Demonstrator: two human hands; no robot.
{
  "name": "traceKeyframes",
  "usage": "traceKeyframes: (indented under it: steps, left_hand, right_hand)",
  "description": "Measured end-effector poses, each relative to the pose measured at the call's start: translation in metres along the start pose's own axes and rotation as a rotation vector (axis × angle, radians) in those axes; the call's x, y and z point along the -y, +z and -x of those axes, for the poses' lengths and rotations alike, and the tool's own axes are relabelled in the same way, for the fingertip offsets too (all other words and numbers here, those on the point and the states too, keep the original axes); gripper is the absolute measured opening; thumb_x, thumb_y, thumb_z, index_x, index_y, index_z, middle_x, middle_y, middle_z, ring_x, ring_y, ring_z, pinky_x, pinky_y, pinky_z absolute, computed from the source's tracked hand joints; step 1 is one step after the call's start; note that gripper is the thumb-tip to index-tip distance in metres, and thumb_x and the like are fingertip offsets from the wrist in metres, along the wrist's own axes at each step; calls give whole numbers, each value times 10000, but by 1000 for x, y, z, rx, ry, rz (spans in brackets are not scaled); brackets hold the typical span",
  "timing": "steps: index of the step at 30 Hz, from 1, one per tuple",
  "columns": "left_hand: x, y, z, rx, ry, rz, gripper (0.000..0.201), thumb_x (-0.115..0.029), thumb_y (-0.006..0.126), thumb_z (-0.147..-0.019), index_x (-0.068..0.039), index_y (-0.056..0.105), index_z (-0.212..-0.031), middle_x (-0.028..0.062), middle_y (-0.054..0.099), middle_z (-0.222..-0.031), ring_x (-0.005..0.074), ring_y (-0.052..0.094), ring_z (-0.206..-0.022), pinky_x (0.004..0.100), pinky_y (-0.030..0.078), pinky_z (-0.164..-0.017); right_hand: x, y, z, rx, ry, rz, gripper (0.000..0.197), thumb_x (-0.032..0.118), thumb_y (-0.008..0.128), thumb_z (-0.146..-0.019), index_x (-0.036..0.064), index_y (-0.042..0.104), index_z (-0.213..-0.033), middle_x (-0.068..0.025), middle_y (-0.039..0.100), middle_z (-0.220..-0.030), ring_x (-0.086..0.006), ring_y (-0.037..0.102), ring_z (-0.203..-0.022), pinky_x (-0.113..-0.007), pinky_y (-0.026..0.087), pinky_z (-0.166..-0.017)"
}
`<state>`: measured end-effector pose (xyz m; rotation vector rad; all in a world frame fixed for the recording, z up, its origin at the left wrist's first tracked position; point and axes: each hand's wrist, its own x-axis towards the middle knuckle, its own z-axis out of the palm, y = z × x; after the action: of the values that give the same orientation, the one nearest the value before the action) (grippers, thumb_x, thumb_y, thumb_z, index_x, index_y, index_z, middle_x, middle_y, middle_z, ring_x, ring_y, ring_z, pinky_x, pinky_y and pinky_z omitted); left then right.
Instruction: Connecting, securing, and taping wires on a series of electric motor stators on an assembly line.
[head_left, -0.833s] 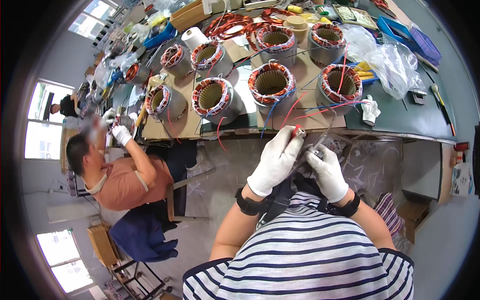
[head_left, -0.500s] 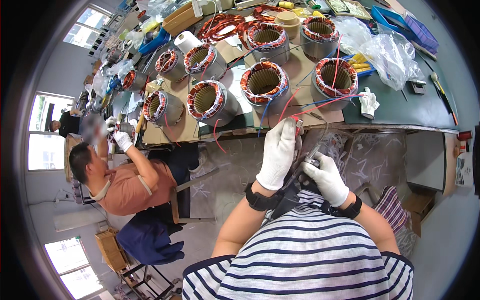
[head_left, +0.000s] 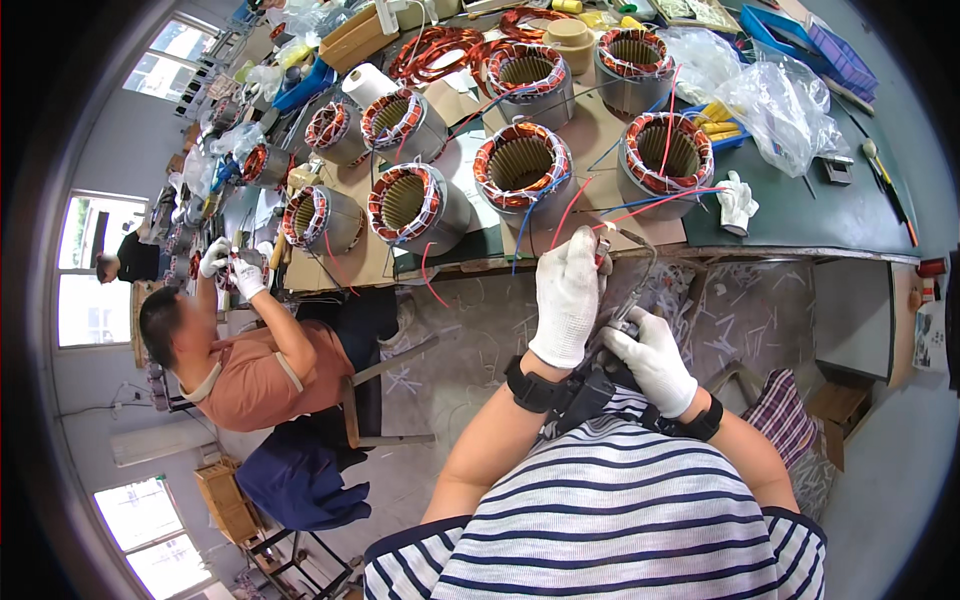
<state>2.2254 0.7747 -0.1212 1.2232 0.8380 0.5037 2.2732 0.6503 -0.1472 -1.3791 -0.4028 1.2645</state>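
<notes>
My left hand (head_left: 566,300), in a white knit glove, is closed with its fingers pinched around a small red object (head_left: 603,258), mostly hidden by the glove. My right hand (head_left: 650,360), also gloved, grips the metal handle of a torch (head_left: 628,303) with a thin bent neck. The neck curves up and left, and its tip lies beside my left fingertips; a small pale spot shows there. Just beyond my hands, red and blue leads hang from a wound motor stator (head_left: 524,165) and another stator (head_left: 667,155) on the bench.
Several more stators stand on cardboard across the green bench (head_left: 790,225). Copper coils (head_left: 436,55), a clear plastic bag (head_left: 780,110), a blue tray (head_left: 785,40) and a loose white glove (head_left: 737,203) lie there too. At left a co-worker (head_left: 260,345) sits by the bench.
My left hand has shifted slightly up, and the torch tip now sits closer to its fingertips. My right hand stays nearly in place. The co-worker's hands have moved a little.
</notes>
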Motion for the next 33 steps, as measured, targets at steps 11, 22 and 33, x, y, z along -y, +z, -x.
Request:
traceKeyframes:
  steps: [11, 22, 33]
  left_hand:
    - [24, -28, 15, 53, -108, -177, 342, -390, 469, -929, -64, 568, -946, -29, 502, -696, 46, 429, -563, 204, 347, -499]
    - [141, 117, -82, 740, -231, -486, 273, -300, 499, -909, -51, 613, -915, 2, 577, -691, 66, 504, -572, 215, 391, -488]
    - [143, 221, -107, 772, -211, -377, 232, -162, 488, -893, -4, 555, -1049, 35, 572, -809, 96, 565, -631, 243, 469, -535]
  right_hand:
    - [2, -15, -5, -91, -20, -100, 236, 166, 572, -871, -13, 543, -1023, -51, 611, -852, -76, 562, -664, -206, 463, -582]
    - [-26, -129, 41, -563, -231, -540, 177, 126, 556, -887, 13, 547, -1023, -71, 640, -871, -83, 578, -601, -199, 459, -540]
    - [-21, -199, 55, -642, -169, -549, 190, 108, 543, -885, -25, 541, -1022, -87, 637, -846, -101, 575, -569, -210, 456, -520]
